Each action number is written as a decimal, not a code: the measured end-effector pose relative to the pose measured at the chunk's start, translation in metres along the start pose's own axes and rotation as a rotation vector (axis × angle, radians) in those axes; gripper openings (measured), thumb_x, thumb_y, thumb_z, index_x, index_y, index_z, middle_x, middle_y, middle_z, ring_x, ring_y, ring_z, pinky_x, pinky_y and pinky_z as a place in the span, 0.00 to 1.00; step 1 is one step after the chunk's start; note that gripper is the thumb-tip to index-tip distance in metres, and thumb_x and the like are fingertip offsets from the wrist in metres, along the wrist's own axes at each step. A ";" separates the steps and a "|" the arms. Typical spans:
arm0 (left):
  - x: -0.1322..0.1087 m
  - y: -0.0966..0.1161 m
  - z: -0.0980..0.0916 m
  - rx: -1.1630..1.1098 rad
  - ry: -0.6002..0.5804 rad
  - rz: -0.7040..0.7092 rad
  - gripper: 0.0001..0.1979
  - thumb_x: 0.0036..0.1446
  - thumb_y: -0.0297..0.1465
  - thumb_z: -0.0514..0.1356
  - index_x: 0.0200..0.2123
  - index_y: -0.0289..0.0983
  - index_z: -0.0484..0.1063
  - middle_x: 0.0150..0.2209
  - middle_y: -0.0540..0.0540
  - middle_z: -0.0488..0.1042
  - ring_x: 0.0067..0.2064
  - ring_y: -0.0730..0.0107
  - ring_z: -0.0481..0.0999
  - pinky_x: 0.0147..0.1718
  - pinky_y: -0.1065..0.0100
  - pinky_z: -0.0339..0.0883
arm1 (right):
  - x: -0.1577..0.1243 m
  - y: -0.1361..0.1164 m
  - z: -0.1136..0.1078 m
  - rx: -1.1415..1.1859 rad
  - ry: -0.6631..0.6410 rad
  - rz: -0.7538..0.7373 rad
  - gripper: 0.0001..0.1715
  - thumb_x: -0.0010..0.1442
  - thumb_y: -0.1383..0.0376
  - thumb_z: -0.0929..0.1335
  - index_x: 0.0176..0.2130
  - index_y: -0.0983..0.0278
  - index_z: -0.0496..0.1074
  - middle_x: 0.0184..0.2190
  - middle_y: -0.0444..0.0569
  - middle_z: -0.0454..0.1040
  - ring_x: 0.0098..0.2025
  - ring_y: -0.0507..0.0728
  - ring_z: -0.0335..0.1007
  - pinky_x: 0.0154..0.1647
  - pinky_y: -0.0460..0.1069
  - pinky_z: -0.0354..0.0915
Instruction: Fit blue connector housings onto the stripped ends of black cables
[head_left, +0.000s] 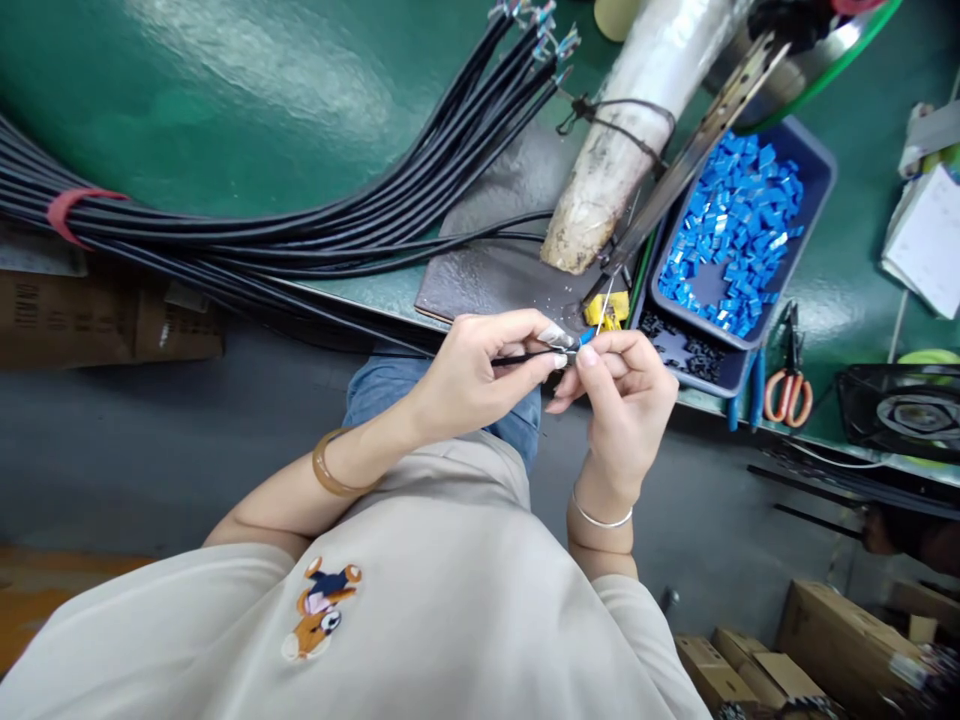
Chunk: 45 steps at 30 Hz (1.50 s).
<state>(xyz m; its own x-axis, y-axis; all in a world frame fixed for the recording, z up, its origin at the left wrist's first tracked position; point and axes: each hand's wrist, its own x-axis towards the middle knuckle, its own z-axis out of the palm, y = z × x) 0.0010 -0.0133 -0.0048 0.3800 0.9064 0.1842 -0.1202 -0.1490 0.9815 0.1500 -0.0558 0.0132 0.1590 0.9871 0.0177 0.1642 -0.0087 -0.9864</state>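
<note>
My left hand (480, 375) pinches the end of a thin black cable (525, 356) between thumb and fingers. My right hand (626, 400) is closed on a small blue connector piece (586, 338) right at the cable's tip. Both hands meet just in front of the green table's edge (360, 295), above my lap. A large bundle of black cables (300, 230) lies across the table from the left, tied with a red band (71, 208).
A dark tray (814, 170) of several blue connectors (731, 235) stands to the right. Orange-handled scissors (787, 390) and blue-handled pliers (756, 385) lie beside it. A wrapped cylinder (637, 130) and metal strip (697, 150) stand behind. Cardboard boxes (847, 640) sit on the floor.
</note>
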 end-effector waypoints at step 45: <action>0.028 0.005 0.003 -0.036 0.133 -0.184 0.08 0.53 0.28 0.65 0.24 0.35 0.70 0.19 0.53 0.62 0.21 0.82 0.60 0.20 0.75 0.55 | 0.016 0.003 -0.007 -0.448 0.135 -0.535 0.06 0.58 0.71 0.69 0.34 0.60 0.70 0.47 0.49 0.78 0.48 0.60 0.78 0.43 0.58 0.80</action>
<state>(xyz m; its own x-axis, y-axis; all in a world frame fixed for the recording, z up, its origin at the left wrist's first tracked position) 0.0137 0.0105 0.0058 0.2748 0.9615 -0.0086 -0.0936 0.0356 0.9950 0.1599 -0.0407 0.0113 0.0593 0.8463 0.5293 0.6331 0.3781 -0.6754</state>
